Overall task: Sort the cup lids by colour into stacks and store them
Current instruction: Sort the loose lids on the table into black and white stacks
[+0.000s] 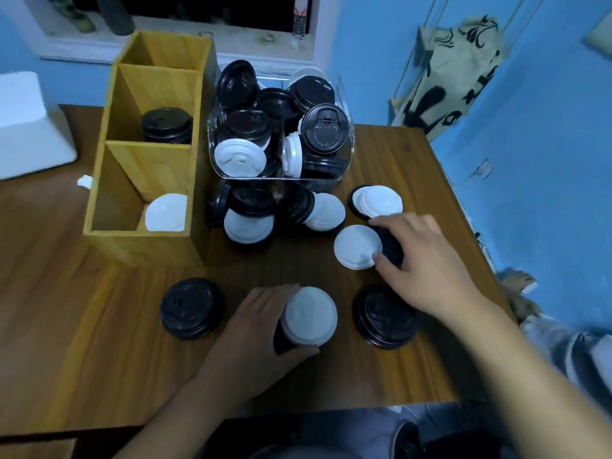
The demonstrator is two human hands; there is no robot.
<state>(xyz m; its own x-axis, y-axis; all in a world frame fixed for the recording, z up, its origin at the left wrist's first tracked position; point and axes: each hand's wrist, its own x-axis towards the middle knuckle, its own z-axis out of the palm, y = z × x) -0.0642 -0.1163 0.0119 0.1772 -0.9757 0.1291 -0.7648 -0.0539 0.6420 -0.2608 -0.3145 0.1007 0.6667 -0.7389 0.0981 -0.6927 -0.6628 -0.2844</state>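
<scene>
The grip of my left hand point(261, 326) is clamped round a white-topped stack point(309, 315) on the desk point(99, 342), and that of my right hand point(420, 256) pinches a black lid point(392, 246) partly under a white lid point(356, 246), so I could drag both colours up together.

Two hands point(261, 326) point(427, 256), one rack point(145, 246), one tub point(344, 94), dozens of lids point(357, 246).
</scene>
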